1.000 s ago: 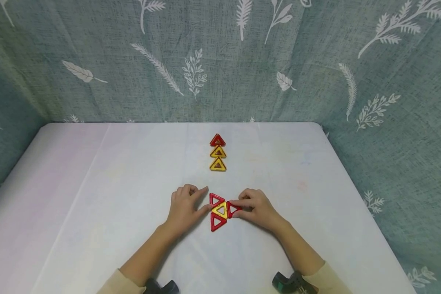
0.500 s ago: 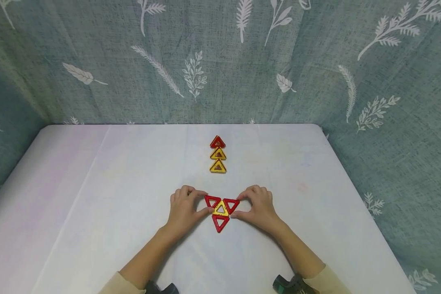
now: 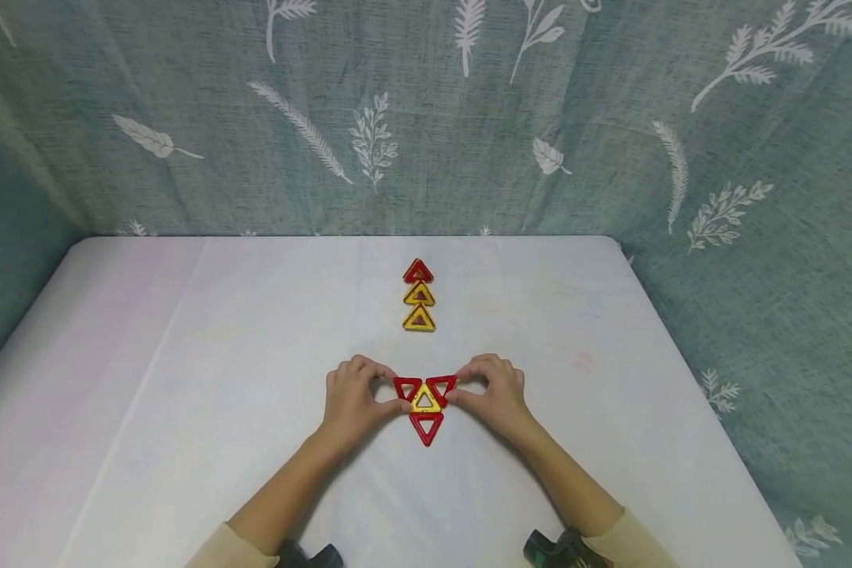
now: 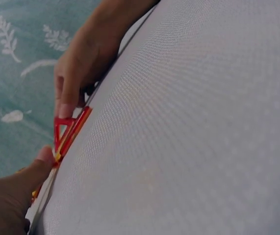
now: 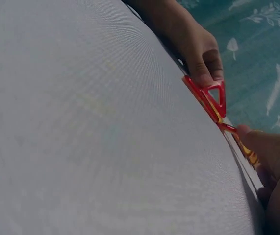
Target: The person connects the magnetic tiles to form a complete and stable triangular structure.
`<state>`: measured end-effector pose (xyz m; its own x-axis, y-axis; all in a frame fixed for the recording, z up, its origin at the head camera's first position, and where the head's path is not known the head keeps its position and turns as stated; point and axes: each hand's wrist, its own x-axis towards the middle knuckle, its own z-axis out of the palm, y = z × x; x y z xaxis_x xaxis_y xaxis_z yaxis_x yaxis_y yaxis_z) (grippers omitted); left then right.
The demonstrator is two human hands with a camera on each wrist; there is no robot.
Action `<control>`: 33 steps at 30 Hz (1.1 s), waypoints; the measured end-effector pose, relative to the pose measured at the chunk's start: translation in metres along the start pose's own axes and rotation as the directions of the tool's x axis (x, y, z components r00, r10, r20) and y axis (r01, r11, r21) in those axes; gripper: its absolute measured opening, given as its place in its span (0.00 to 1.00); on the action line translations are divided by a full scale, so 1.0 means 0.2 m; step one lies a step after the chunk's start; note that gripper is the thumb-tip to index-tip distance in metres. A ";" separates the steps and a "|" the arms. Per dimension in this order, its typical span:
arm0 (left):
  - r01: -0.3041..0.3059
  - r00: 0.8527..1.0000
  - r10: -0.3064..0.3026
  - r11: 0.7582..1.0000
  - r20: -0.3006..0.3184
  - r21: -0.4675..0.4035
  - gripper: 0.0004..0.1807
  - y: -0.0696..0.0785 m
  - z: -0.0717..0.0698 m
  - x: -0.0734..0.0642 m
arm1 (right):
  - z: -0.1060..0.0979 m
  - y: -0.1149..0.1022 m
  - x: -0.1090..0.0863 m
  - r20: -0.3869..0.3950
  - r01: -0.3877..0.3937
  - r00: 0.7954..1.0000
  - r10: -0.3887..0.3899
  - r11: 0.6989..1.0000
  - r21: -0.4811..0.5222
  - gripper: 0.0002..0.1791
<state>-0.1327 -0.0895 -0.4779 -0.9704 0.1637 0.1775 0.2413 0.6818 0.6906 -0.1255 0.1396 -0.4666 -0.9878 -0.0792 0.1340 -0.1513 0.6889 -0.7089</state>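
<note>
A yellow triangular magnetic tile (image 3: 424,401) lies at the middle of a group on the white table, with red triangular tiles along its sides. My left hand (image 3: 358,394) pinches the left red tile (image 3: 401,382) between thumb and fingers. The right red tile (image 3: 447,379) is pinched the same way by my right hand (image 3: 495,394). Both side tiles tilt up from the table; the right wrist view shows the left red tile (image 5: 222,98) raised under the left thumb. The third red tile (image 3: 427,432) points toward me, attached to the yellow one's near edge.
Farther back, stacked triangular tiles stand in a column: a red pile (image 3: 418,270) at the far end, then two yellow piles (image 3: 419,319). A green leaf-patterned cloth (image 3: 255,158) hangs behind the white table (image 3: 184,379).
The group of tiles has turned so that the near red tile points toward me. The right hand has shifted its hold on the right red tile, and the side tiles have been lifted.
</note>
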 end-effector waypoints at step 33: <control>-0.448 0.894 0.448 0.894 -0.008 -0.033 0.13 -0.03 0.01 0.00 | 0.04 0.03 -0.01 0.021 0.451 0.891 -0.453 0.890 0.063 0.09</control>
<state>-0.1339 -0.0924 -0.4841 -0.7595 0.4460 0.4735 0.6504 0.5122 0.5609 -0.1251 0.1385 -0.4759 -0.8126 -0.3980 0.4259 -0.5826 0.5321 -0.6143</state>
